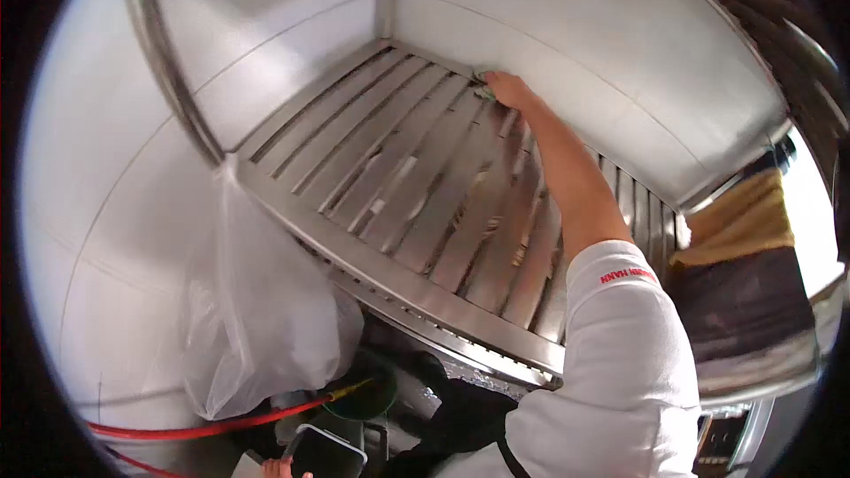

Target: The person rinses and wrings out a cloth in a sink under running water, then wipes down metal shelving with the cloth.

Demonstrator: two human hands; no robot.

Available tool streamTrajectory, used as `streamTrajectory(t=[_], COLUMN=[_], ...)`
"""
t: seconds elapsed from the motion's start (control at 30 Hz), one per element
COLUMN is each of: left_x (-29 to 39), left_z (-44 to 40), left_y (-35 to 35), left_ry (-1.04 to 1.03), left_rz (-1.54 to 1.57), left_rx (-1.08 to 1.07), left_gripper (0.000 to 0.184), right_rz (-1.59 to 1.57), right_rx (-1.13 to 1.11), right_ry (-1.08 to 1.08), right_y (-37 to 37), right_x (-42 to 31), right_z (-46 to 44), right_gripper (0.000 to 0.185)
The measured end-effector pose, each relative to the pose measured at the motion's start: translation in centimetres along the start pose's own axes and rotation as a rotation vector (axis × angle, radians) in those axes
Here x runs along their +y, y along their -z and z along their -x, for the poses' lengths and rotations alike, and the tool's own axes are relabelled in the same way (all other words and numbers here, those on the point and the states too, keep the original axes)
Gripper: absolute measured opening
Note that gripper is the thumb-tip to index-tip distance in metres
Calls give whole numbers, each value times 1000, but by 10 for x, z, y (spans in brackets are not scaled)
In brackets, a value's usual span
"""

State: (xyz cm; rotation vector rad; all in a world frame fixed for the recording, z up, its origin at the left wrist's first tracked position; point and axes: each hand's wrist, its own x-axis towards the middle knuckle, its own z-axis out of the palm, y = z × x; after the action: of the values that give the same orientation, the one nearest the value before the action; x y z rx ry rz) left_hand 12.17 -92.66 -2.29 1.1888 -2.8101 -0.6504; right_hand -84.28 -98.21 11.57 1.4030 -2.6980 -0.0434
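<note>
My right hand (506, 90) reaches across a slatted metal shelf (403, 252) to its back edge, by the metal wall. Its fingers are closed on a small, crumpled green-and-whitish cloth (484, 91), mostly hidden under them. At the bottom edge of the view, my left hand (278, 468) shows only as a few curled fingers. They grip the near side of a black tray with a pale rim (329, 455), which is partly cut off by the frame. Light scraps and brownish marks lie in and under the gaps between the slats.
A clear plastic bag (257, 319) hangs from the shelf's left front corner. Below it runs a red hose (212, 427), near a dark green bucket (367, 394). Brown and dark cloths (744, 274) hang at the right. Smooth metal walls (567, 44) enclose the shelf's back and left.
</note>
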Motion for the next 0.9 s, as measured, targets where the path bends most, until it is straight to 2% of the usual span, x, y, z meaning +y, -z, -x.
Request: streamTrajectory(t=[0.13,0.2,0.27,0.33,0.4,0.5,0.53,0.57,0.6,0.73,0.77,0.87,0.9], left_x=[1,-9,-14,-17,-15,5,5,5,6,-4,-6,5,8], left_z=[1,6,6,8,8,2,1,-1,-5,1,-1,6,6], left_y=[-1,-7,-9,-9,-9,3,1,0,1,-6,-9,-3,0], left_ry=[-26,-34,-74,-91,-85,-212,-242,-282,-330,-305,-294,-258,-261], left_rz=[-8,5,-14,-24,-21,-36,8,53,96,85,52,6,5], left_rx=[4,14,16,27,51,224,242,251,256,152,158,163,165], left_gripper=[62,64,63,63,63,62,61,61,60,59,60,66,67], right_rz=[-97,-222,-113,116,48,169,135,173,193,-225,-196,129,105], right_rx=[-13,32,74,-67,201,-24,159,40,-153,364,345,127,105], right_ry=[-186,-453,-550,-485,-835,-675,-561,-483,-307,16,-103,-16,-91], right_y=[30,29,23,26,39,20,6,32,6,-3,40,33,34], right_x=[66,110,164,211,194,225,218,164,172,20,-27,39,60], right_z=[147,214,287,353,394,382,372,352,315,292,320,349,360], right_gripper=[49,51,54,51,44,34,29,26,24,27,32,37,37])
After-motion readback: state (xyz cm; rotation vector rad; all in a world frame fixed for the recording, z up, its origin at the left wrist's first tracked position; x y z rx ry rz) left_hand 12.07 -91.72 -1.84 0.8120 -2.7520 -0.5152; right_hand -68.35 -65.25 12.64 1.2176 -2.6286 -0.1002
